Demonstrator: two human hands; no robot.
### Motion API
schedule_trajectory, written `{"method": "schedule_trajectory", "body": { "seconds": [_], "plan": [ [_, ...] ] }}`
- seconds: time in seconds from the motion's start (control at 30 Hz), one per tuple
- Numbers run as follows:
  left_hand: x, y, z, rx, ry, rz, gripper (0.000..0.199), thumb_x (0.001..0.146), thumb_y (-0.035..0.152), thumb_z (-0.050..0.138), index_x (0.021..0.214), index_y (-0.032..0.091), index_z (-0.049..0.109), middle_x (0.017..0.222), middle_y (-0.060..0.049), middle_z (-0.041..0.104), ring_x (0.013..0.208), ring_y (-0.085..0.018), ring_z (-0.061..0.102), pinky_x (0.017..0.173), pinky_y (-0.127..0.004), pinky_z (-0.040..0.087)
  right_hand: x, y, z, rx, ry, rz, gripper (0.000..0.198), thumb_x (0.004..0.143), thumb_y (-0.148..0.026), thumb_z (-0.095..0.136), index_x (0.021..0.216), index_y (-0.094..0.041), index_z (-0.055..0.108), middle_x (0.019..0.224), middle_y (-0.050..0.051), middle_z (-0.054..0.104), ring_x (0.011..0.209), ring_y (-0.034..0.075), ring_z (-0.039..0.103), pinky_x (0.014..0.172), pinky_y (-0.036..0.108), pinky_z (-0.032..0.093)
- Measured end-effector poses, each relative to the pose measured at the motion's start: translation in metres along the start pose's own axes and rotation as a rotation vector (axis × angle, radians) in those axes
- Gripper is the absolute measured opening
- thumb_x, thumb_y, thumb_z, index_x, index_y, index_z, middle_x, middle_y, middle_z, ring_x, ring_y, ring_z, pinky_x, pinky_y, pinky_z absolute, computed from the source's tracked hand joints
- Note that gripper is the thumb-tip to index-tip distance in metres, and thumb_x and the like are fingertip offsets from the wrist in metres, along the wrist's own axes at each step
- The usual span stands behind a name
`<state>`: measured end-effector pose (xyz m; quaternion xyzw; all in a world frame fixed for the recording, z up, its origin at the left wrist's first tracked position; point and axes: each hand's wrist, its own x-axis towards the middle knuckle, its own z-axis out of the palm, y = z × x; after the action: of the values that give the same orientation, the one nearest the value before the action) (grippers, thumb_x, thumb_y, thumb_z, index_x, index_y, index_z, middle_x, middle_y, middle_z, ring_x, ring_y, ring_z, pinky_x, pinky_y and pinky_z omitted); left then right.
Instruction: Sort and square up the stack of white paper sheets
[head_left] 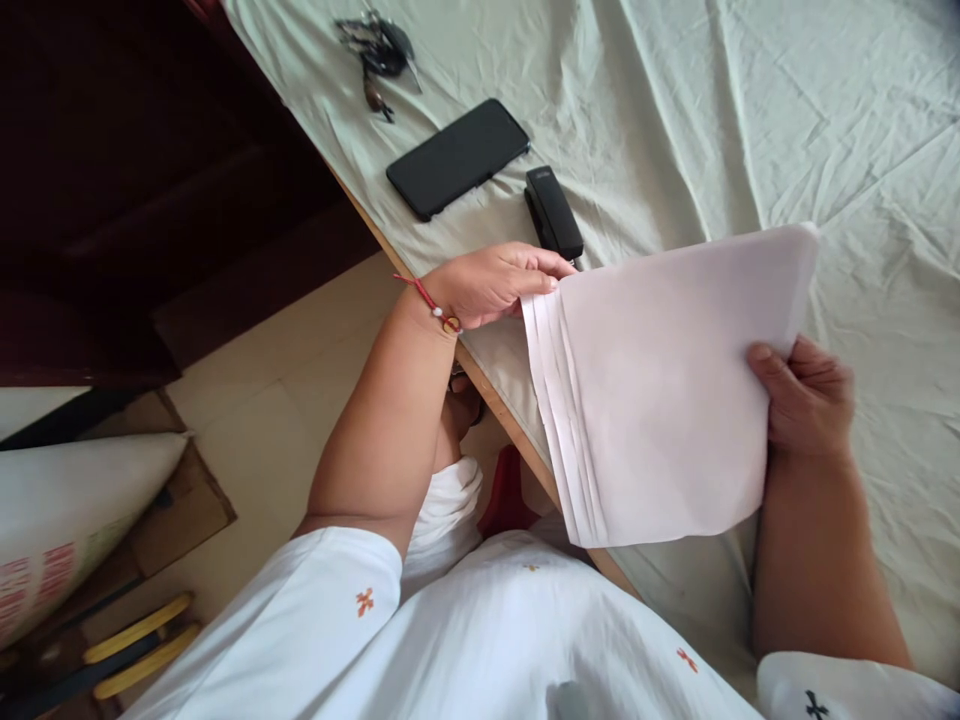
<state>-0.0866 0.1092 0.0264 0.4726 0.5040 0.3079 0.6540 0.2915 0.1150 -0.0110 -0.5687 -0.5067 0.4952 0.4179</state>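
Observation:
Several white paper sheets (667, 400) are held together in front of me, tilted above the table's front edge. Their left edges are slightly fanned out, one behind another. My left hand (499, 283) pinches the upper left corner between thumb and fingers. On the right side, my right hand (808, 395) grips the sheets with its thumb on top; its other fingers are curled behind the edge. A black stapler (553, 212) lies on the cloth just beyond my left fingers, and its near end is close to the sheets.
A black phone (459, 158) and a bunch of keys (379, 50) lie further back on the wrinkled pale tablecloth (660, 110). The table's wooden edge (510, 425) runs diagonally beneath my left arm. A white printed sack (82, 510) and cardboard (180, 490) are on the floor at left.

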Motion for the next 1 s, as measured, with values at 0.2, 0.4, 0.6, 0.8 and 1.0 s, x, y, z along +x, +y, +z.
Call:
{"method": "schedule_trajectory", "body": {
  "seconds": [0.2, 0.4, 0.6, 0.8, 1.0],
  "plan": [
    [-0.010, 0.001, -0.012, -0.093, -0.023, -0.059, 0.034, 0.078, 0.016, 0.071, 0.112, 0.017, 0.075, 0.099, -0.009, 0.079, 0.091, -0.021, 0.077, 0.075, -0.032, 0.059, 0.002, 0.006, -0.003, 0.000, -0.007, -0.012, 0.031, 0.072, -0.041, 0.094, 0.098, -0.026, 0.086, 0.088, 0.001, 0.079, 0.063, 0.011, 0.065, 0.056, 0.022, 0.056],
    [-0.012, -0.004, -0.015, -0.119, -0.039, -0.070, 0.042, 0.072, 0.012, 0.073, 0.114, 0.017, 0.071, 0.107, -0.011, 0.080, 0.097, -0.023, 0.078, 0.075, -0.031, 0.058, 0.001, 0.005, -0.003, 0.008, -0.025, 0.004, 0.033, 0.070, -0.041, 0.096, 0.099, -0.027, 0.087, 0.089, 0.002, 0.080, 0.061, 0.012, 0.067, 0.055, 0.023, 0.058],
    [-0.013, -0.003, -0.013, -0.055, -0.022, -0.059, 0.031, 0.075, 0.017, 0.070, 0.106, 0.018, 0.073, 0.092, -0.007, 0.076, 0.095, -0.022, 0.076, 0.077, -0.031, 0.057, 0.000, 0.003, -0.002, -0.007, -0.015, -0.001, 0.031, 0.070, -0.040, 0.096, 0.096, -0.027, 0.087, 0.087, 0.002, 0.080, 0.061, 0.012, 0.067, 0.053, 0.023, 0.059],
    [-0.012, -0.003, -0.010, -0.124, 0.010, -0.103, 0.033, 0.072, 0.012, 0.067, 0.103, 0.017, 0.075, 0.090, -0.005, 0.074, 0.098, -0.021, 0.074, 0.086, -0.033, 0.059, -0.001, 0.003, -0.001, 0.006, -0.023, -0.003, 0.031, 0.071, -0.040, 0.095, 0.098, -0.027, 0.087, 0.087, 0.002, 0.081, 0.062, 0.012, 0.068, 0.054, 0.023, 0.059],
    [-0.012, 0.001, -0.006, -0.075, 0.029, -0.105, 0.022, 0.075, 0.014, 0.068, 0.095, 0.015, 0.076, 0.089, -0.006, 0.073, 0.099, -0.022, 0.075, 0.090, -0.036, 0.061, -0.001, 0.005, -0.002, -0.016, -0.029, -0.018, 0.029, 0.073, -0.040, 0.094, 0.098, -0.026, 0.087, 0.087, 0.002, 0.080, 0.059, 0.013, 0.067, 0.051, 0.023, 0.058]
  ]
}}
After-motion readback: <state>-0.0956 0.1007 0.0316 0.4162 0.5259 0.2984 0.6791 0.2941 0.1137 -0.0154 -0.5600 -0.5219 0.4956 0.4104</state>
